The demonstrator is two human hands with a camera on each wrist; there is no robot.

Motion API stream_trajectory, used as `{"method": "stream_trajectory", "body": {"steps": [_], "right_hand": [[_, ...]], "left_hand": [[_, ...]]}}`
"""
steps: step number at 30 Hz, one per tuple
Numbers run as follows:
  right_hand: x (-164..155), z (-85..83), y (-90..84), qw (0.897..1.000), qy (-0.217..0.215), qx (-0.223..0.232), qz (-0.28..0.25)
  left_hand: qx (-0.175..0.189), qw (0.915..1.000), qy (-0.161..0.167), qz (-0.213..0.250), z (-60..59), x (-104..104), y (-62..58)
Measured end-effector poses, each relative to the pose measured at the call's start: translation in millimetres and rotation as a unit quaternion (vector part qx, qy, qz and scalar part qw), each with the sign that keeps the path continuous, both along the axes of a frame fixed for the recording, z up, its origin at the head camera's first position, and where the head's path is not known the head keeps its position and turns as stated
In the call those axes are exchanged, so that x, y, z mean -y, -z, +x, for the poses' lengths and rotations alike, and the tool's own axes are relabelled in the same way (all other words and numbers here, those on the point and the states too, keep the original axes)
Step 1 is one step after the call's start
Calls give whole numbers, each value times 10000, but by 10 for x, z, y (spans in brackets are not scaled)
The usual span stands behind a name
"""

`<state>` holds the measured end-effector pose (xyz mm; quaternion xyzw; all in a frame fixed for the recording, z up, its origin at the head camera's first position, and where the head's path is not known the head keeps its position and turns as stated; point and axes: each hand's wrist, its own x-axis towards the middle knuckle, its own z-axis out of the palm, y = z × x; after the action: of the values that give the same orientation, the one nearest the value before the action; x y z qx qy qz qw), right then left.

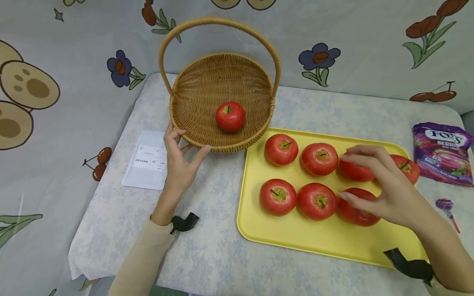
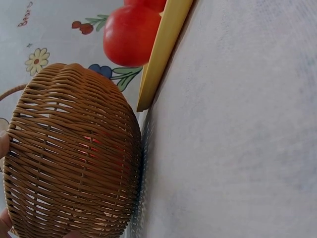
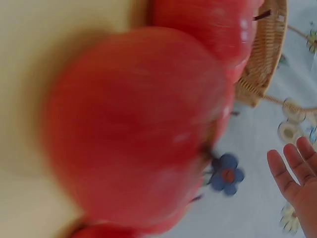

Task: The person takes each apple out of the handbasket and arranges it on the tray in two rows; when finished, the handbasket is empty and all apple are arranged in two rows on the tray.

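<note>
Left hand (image 1: 179, 158) rests open-fingered against the basket (image 1: 207, 139) rim. Right hand (image 1: 385, 189), grip open, hovers over tray (image 1: 296, 238) apples (image 1: 357, 168); candy bag (image 1: 442, 152) near the surface's right edge.

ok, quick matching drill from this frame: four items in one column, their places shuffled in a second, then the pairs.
Items:
1. woven wicker basket with hoop handle
2. purple candy bag
3. white paper label card
4. left hand

Places:
A. on the table, right of the yellow plastic tray
B. holds one red apple
C. touching the basket's near rim
D. flat on the table, left of the left hand

Pairs: 1-B, 2-A, 3-D, 4-C
</note>
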<state>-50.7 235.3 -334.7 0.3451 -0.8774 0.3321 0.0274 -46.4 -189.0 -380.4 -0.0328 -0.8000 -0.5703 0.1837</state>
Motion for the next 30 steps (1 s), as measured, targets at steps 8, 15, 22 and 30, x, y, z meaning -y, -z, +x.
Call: {"method": "stream_trajectory", "body": {"steps": [8,15,22,30], "right_hand": [[732,-524,-241,9962,-871,-52,-41],[1401,-918,-304,9877,-1565,-50,40],[1951,-1350,-225,9839,-1666,397,521],[2272,-1741,-9,9765,-1469,953,1256]], "left_hand": [[-34,10000,-15,-6,10,6,11],[-7,10000,4,-13,6,-9,5],[42,10000,-48,-2,1,4,3],[60,10000,-12,46,-7,7,19]]}}
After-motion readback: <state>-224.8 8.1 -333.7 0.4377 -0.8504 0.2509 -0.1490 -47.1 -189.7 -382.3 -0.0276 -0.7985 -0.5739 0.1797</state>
